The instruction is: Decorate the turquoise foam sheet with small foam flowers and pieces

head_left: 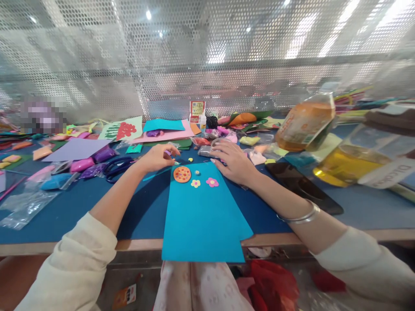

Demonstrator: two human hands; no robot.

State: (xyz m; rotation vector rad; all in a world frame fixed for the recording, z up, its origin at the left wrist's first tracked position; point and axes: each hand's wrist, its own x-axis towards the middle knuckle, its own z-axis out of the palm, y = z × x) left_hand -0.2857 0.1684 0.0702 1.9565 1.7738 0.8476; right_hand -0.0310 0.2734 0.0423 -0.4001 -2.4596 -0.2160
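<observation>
A turquoise paper sheet (202, 216) lies on the dark blue table (81, 203) and hangs over its front edge. On its far end sit an orange dotted clay disc (182, 174), a yellow clay flower (195, 183) and a pink clay flower (212, 182). My left hand (158, 157) hovers just beyond the disc, fingers pinched on a small purple piece. My right hand (232, 162) rests at the sheet's far right corner, fingers curled over a clear bag of clay; a silver bangle (303, 216) circles that wrist.
Blue scissors (118, 166) lie left of my left hand among bags of coloured clay (82, 165). A black phone (303, 186) lies at right, with drink bottles (306, 121) behind it. Coloured papers (164, 125) and a glue bottle (202, 122) crowd the back before a perforated screen.
</observation>
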